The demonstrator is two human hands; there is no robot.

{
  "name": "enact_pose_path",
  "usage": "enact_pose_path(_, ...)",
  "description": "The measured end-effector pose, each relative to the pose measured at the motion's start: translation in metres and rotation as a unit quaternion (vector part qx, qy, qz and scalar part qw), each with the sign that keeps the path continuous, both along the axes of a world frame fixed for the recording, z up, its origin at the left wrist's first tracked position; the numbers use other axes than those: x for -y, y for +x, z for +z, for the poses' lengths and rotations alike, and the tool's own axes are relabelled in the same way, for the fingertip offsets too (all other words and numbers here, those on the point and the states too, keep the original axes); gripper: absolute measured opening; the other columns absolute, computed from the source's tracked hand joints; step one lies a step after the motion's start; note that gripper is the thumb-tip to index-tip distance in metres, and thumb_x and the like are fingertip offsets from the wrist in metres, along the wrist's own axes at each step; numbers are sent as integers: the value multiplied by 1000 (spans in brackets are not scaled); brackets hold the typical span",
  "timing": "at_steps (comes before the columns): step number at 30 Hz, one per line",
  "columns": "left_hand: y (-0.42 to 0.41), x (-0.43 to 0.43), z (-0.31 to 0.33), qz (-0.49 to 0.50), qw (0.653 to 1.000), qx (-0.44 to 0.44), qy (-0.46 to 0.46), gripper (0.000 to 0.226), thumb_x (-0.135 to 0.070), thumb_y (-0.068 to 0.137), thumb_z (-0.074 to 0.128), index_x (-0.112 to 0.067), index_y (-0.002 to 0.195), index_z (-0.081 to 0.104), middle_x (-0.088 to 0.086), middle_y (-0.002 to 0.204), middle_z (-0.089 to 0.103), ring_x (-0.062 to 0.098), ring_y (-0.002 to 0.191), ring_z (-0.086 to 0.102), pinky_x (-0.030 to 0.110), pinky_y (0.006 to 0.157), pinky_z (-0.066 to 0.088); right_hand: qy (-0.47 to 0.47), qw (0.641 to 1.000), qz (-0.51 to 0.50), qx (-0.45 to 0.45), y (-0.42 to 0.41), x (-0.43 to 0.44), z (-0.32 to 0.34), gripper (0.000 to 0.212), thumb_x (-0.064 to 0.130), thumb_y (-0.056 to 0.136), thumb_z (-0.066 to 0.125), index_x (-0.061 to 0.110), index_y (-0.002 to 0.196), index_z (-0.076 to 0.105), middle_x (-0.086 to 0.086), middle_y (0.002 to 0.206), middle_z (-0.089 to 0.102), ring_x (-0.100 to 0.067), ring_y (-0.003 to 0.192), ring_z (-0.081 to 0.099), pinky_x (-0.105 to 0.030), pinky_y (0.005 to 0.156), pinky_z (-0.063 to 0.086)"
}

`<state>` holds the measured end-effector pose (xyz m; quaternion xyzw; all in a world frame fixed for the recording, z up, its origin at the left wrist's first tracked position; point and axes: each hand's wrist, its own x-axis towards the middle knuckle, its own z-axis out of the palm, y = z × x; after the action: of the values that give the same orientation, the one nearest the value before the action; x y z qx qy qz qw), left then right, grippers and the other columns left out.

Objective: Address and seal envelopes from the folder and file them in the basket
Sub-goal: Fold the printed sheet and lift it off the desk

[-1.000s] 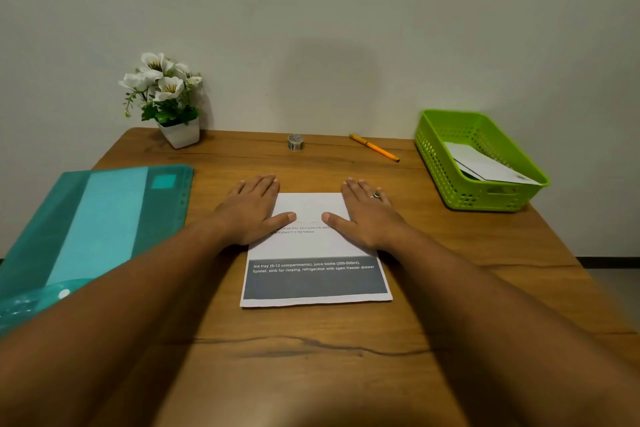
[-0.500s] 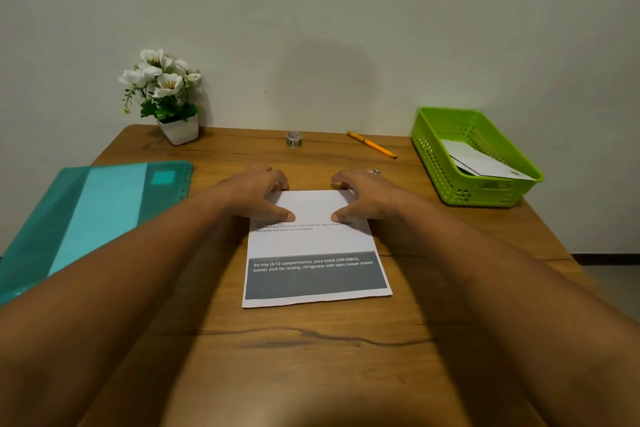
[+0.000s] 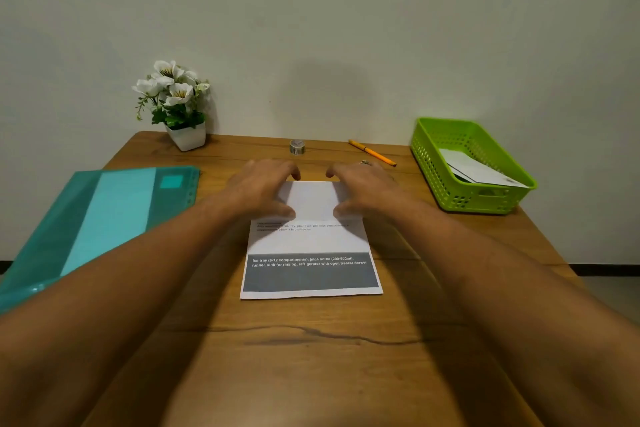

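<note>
Both hands are smeared by motion, so the finger detail is soft. The left hand [image 3: 263, 189] and the right hand [image 3: 363, 187] sit side by side at the far edge of the printed sheet [image 3: 308, 243]. Each has its fingers bent over that edge and its thumb down on the white flap folded toward the person. Whether the fingertips reach under the paper is hidden. A ring [image 3: 364, 162] shows on the right hand. The sheet lies in the middle of the tabletop [image 3: 311, 357]; its small upper lines are unreadable, while the grey band at its near edge is legible. The teal folder [image 3: 114, 215] lies along the left edge, cut off by the frame and partly covered by the left forearm. The green basket [image 3: 446, 180] stands at the right edge toward the far corner, with white envelopes [image 3: 474, 168] leaning inside; their number cannot be made out. Along the far edge stand a flower pot [image 3: 187, 137] at the left corner, a tape roll [image 3: 297, 147] at the middle and, slanted between it and the basket, an orange pen [image 3: 372, 152] just beyond the right knuckles. The forearms hide the near corners. Bare wood lies on both sides of the sheet and in a broad stretch before its near edge.
</note>
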<state>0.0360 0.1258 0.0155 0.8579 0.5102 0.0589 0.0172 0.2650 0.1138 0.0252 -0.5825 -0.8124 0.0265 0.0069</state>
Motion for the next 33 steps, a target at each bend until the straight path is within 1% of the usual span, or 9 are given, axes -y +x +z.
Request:
enact_pose_path(5, 4, 7, 8, -3, 996, -12, 92, 44, -36, 93, 70, -27, 134, 56, -2, 126, 60, 19, 110, 55, 32, 83, 44, 92, 995, 1, 26, -3, 5, 7, 31, 15, 93, 62, 23, 122, 60, -2, 115, 69, -28, 115, 62, -44, 99, 39)
enact_pose_path(8, 7, 11, 0, -3, 994, 4, 109, 34, -28, 100, 61, -26, 134, 60, -3, 128, 60, 16, 108, 57, 25, 73, 38, 133, 991, -5, 36, -4, 12, 5, 23, 9, 94, 57, 20, 114, 62, -4, 111, 68, -29, 109, 62, -42, 94, 40)
enact_pose_path(11, 9, 15, -13, -18, 995, 9, 93, 37, -27, 100, 61, -27, 137, 58, -4, 132, 61, 13, 111, 57, 22, 77, 45, 143, 988, -5, 58, -6, 20, -3, 19, 15, 96, 62, 19, 115, 62, -5, 112, 66, -28, 104, 60, -40, 89, 42)
enact_pose_path(13, 8, 19, -23, -31, 997, 11, 72, 44, -26, 99, 63, -28, 143, 55, -3, 141, 58, 16, 122, 56, 29, 93, 49, 133, 990, -2, 55, -6, 24, -13, 21, 21, 96, 64, 20, 118, 62, -4, 115, 66, -26, 105, 60, -39, 88, 44)
enact_pose_path(16, 6, 26, -38, -37, 998, 9, 41, 49, -26, 103, 54, -29, 152, 46, -1, 154, 49, 20, 137, 47, 37, 108, 43, 96, 995, 6, 31, -4, 28, -30, 27, 34, 101, 57, 22, 124, 61, -5, 121, 65, -25, 109, 58, -41, 95, 45)
enact_pose_path(20, 1, 29, -54, -44, 999, 12, 7, 51, -46, 108, 37, -28, 156, 40, 1, 161, 39, 19, 146, 36, 39, 116, 32, 45, 999, 4, -19, -4, 34, -46, 57, 63, 102, 43, 19, 132, 61, -6, 130, 63, -26, 116, 57, -44, 101, 44)
enact_pose_path(23, 2, 26, -58, -45, 999, 20, -11, 51, -47, 109, 30, -30, 157, 38, -1, 165, 34, 19, 151, 28, 42, 121, 24, 36, 998, -2, -56, -9, 33, -52, 55, 55, 106, 40, 15, 141, 56, -9, 145, 57, -27, 132, 52, -46, 110, 40)
enact_pose_path(28, 6, 20, -62, -41, 998, -12, -37, 53, -42, 111, 26, -32, 163, 22, -2, 171, 18, 23, 157, 12, 48, 126, 13, 3, 996, 22, -86, -28, 26, -66, 54, 34, 110, 38, 5, 155, 38, -17, 165, 34, -30, 154, 27, -44, 126, 22)
enact_pose_path(33, 0, 11, -62, 2, 996, -60, -66, 67, -55, 108, 17, -22, 165, 2, 1, 173, -3, 21, 159, -3, 48, 128, 2, -22, 998, 3, -59, -22, 19, -78, 72, 52, 110, 24, 8, 166, 13, -10, 175, 9, -24, 161, 4, -46, 130, 5)
